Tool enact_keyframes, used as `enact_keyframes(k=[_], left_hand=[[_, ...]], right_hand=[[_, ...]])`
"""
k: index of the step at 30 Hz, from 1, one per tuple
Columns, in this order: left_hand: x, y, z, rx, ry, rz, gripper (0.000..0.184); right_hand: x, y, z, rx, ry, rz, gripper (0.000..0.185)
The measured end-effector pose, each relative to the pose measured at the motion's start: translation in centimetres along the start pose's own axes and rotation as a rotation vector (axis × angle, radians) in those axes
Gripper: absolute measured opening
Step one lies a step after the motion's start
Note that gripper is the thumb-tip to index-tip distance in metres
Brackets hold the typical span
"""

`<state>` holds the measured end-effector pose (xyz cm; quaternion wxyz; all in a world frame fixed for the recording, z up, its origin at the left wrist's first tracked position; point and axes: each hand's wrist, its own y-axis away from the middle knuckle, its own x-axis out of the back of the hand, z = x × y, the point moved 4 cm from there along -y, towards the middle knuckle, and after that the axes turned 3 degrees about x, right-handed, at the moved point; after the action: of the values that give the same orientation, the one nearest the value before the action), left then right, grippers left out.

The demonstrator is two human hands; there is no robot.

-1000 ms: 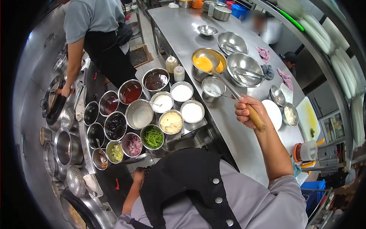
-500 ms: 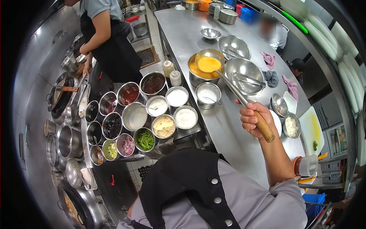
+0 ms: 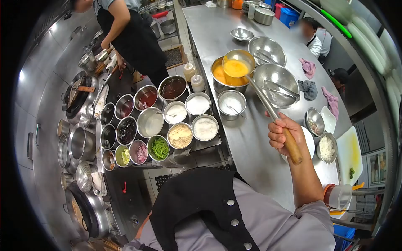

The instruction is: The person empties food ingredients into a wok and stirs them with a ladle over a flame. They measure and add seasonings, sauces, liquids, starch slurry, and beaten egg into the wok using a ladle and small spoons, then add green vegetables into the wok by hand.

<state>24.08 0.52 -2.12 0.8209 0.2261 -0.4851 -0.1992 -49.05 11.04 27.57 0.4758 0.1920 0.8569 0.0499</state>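
My right hand [image 3: 287, 136] is closed around the wooden handle of a long steel ladle [image 3: 264, 99]. The ladle's bowl holds a yellow-orange liquid and sits over the right part of a steel pot [image 3: 217, 86] of similar liquid. A smaller container of white powder [image 3: 229, 103], with a spoon in it, stands just in front of that pot. To the right of the ladle, a large steel bowl [image 3: 273, 74] has utensils lying in it. My left hand is out of view.
Several steel containers of sauces, powders and cut vegetables, including sliced greens [image 3: 160, 148], stand at left. Beyond them are woks [image 3: 82, 93]. A co-worker in a dark apron [image 3: 140, 46] stands there. Bowls, cloths and a cutting board [image 3: 349, 144] lie along the counter's right side.
The view has shifted a little, so most things appear further right. My right hand keeps its hold on the ladle, whose bowl remains over the pot. The co-worker's arms have moved.
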Motion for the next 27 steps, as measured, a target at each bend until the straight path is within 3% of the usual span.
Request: enact_keyframes(k=[9, 14, 20, 22, 24, 27], left_hand=[[-3.5, -1.4, 2.4, -0.054, 0.036, -0.064, 0.038], [-5.0, -2.7, 1.9, -0.115, 0.065, -0.088, 0.037], [-7.0, -4.9, 0.7, -0.265, 0.142, -0.09, 0.036], [-8.0, -4.4, -1.3, -0.291, 0.189, -0.057, 0.036], [-9.3, -3.7, -5.6, -0.271, 0.173, 0.009, 0.037], [-9.8, -0.4, -11.3, -0.126, 0.189, 0.024, 0.039]], right_hand=[[-0.1, 0.1, 0.3, -0.11, -0.338, -0.18, 0.038], [-2.0, 2.1, 2.0, -0.154, -0.318, -0.179, 0.04], [-5.2, 5.9, 6.1, -0.166, -0.084, -0.121, 0.04], [-6.1, 7.2, 8.3, -0.192, -0.008, -0.087, 0.049], [-7.5, 9.4, 11.4, -0.205, 0.137, -0.036, 0.042], [-10.5, 12.8, 17.0, -0.221, 0.176, -0.057, 0.052]])
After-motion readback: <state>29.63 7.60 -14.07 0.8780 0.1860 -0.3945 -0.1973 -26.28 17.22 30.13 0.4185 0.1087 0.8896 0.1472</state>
